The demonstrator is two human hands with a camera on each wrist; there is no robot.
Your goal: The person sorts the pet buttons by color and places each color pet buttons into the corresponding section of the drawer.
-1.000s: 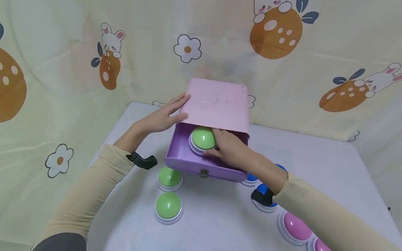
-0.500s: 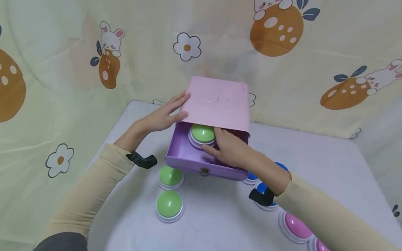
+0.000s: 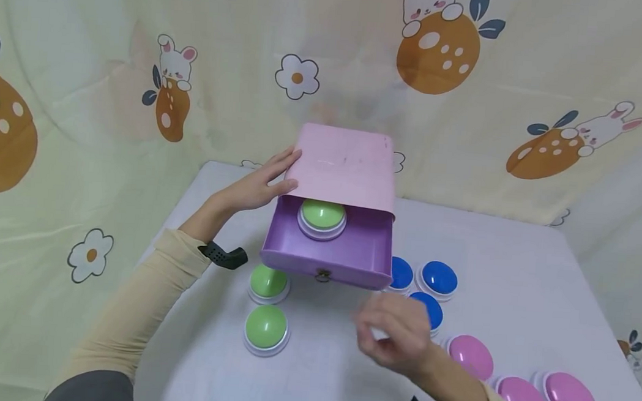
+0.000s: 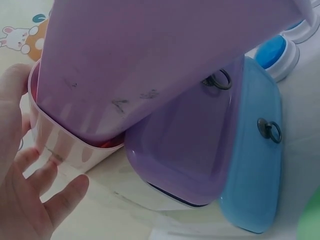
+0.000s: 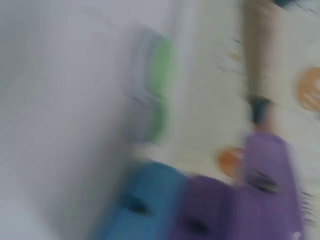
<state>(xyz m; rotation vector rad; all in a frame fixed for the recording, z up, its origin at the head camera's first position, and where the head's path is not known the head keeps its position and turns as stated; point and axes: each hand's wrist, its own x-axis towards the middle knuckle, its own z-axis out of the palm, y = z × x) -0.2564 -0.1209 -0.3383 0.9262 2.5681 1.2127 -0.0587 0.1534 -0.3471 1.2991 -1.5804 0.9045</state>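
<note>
My left hand [image 3: 255,187] lies with spread fingers against the left side of the pink cabinet [image 3: 345,165]. In the left wrist view, its fingers [image 4: 42,177] are beside the pink casing. The top purple drawer [image 3: 323,268] is pulled out. Inside it, near the casing, sits a green dome button [image 3: 322,216] on a white base. In front of the drawer, over the table, hovers my right hand [image 3: 392,334], loosely curled and slightly blurred, with nothing visible held. Two more green dome buttons [image 3: 266,327] stand on the table, left of the right hand.
Blue dome buttons [image 3: 439,277] and pink dome buttons [image 3: 570,398] are grouped on the right side of the white table [image 3: 321,384]. Below the open drawer are another purple drawer [image 4: 185,145] and a blue drawer [image 4: 255,150], both closed. A printed curtain [image 3: 222,96] hangs behind.
My right hand has let go of the green dome button inside the drawer and moved out toward the front right. The button slid slightly back earlier. My left hand stays on the cabinet.
</note>
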